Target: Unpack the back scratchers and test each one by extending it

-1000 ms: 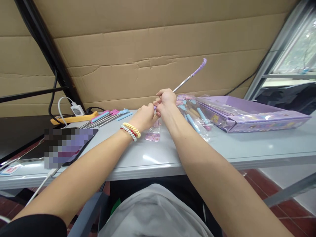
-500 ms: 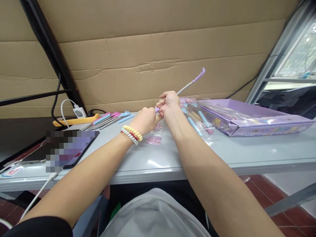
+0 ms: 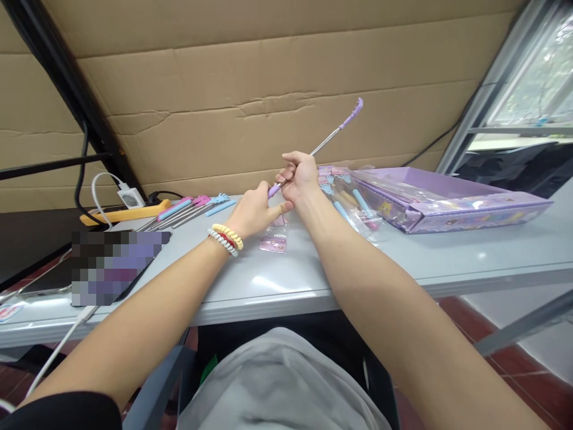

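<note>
A purple back scratcher (image 3: 326,142) with a metal rod slants up to the right above the table, its claw end highest. My left hand (image 3: 254,209) is closed round its purple handle, the thumb stretched toward my right wrist. Curled fingers of my right hand (image 3: 301,178) hold the rod just above the handle. Below the hands lies a small clear packet with a pink label (image 3: 273,244). To the left are several loose back scratchers (image 3: 192,210) in pink and blue. Several blue-handled ones in clear wrappers (image 3: 353,206) lie right of my right hand.
An open purple box (image 3: 470,220) with clear plastic in it stands at the right. A phone or tablet (image 3: 120,269), blurred over, lies at the left by a charging cable (image 3: 62,352). A yellow power strip (image 3: 125,212) with a white plug sits behind. Cardboard (image 3: 215,77) lines the back.
My left thumb has straightened out, and more of the purple handle shows between my hands. The whole view has shifted slightly, so table items appear a little higher and further left.
</note>
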{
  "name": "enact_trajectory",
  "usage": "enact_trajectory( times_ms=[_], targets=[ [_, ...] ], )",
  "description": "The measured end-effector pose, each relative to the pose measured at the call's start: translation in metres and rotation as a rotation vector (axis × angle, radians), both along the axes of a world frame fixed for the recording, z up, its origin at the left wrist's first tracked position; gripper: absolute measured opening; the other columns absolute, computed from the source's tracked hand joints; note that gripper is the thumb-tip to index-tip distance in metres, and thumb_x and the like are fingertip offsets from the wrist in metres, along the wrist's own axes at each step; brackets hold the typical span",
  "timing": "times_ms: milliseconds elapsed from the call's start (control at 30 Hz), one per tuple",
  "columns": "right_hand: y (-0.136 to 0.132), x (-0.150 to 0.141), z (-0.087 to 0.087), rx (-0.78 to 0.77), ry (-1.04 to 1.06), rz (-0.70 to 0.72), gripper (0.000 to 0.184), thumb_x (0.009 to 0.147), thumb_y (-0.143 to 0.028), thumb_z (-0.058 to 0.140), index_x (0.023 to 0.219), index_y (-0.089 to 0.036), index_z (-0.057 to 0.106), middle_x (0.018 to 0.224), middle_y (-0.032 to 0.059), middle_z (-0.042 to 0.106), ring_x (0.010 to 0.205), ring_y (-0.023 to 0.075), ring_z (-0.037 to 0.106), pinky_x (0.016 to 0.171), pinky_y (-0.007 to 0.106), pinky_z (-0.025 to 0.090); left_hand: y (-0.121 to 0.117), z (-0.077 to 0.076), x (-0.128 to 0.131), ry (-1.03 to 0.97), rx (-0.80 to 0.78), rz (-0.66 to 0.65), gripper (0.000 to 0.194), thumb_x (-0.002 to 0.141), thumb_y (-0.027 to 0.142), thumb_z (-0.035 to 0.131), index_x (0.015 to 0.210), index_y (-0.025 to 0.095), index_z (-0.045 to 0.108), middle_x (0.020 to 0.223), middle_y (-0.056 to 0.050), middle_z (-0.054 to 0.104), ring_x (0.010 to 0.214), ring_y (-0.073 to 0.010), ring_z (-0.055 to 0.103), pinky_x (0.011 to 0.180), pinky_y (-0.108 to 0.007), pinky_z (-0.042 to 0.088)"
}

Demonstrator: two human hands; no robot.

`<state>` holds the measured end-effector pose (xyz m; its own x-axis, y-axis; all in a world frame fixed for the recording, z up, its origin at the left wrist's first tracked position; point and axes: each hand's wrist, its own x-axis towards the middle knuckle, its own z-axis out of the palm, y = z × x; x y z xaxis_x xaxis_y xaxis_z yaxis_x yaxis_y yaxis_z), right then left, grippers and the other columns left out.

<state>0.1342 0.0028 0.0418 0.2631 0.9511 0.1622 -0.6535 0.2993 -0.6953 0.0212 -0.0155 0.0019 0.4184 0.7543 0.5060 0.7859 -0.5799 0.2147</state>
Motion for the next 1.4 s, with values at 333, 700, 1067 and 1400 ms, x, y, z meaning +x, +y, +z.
enact_trajectory(
  times_ms=[333,700,1067,1400],
  targets=[
    [-0.006,-0.010,-0.009,0.111,-0.160,0.112,0.035,0.059,-0.013,0.058,0.056,-0.020,0.023,0.040,-0.0108,0.020,0.035,0.0042,0.025,0.036,0.019,0.028,0.007,-0.001,-0.008,-0.002,-0.060,-0.098,0.061,0.072,0.066,0.050,0.102,0.014,0.046,0.087,-0.010,0.060,0.079,-0.0242,0.058,0.059,-0.027,0.034],
    [-0.009,-0.010,-0.001,-0.084,0.031,-0.029,0.034,0.057,-0.006,0.048,0.057,-0.021,0.017,0.042,-0.0105,0.011,0.033,0.0032,0.013,0.030,0.019,0.014,0.004,-0.004,0.000,0.067,0.026,-0.096,0.051,0.082,0.062,0.037,0.089,0.014,0.053,0.070,-0.007,0.059,0.061,-0.0192,0.054,0.055,-0.027,0.030],
    [0.001,-0.007,0.003,-0.259,0.091,-0.108,0.033,0.055,-0.006,0.046,0.059,-0.021,0.017,0.046,-0.0102,0.009,0.033,0.0032,0.013,0.029,0.019,0.016,-0.001,0.003,0.007,0.176,0.060,0.002,0.067,0.084,0.065,0.020,0.087,0.014,0.063,0.072,-0.012,0.063,0.073,-0.0268,0.060,0.058,-0.030,0.036],
    [-0.004,0.003,0.004,-0.149,0.103,-0.032,0.031,0.058,-0.005,0.047,0.059,-0.021,0.019,0.044,-0.0101,0.008,0.033,0.0041,0.011,0.029,0.019,0.015,-0.010,0.007,0.006,0.125,-0.036,-0.016,0.061,0.081,0.068,0.027,0.073,0.016,0.058,0.061,-0.007,0.056,0.061,-0.0223,0.056,0.053,-0.028,0.033]
  ],
)
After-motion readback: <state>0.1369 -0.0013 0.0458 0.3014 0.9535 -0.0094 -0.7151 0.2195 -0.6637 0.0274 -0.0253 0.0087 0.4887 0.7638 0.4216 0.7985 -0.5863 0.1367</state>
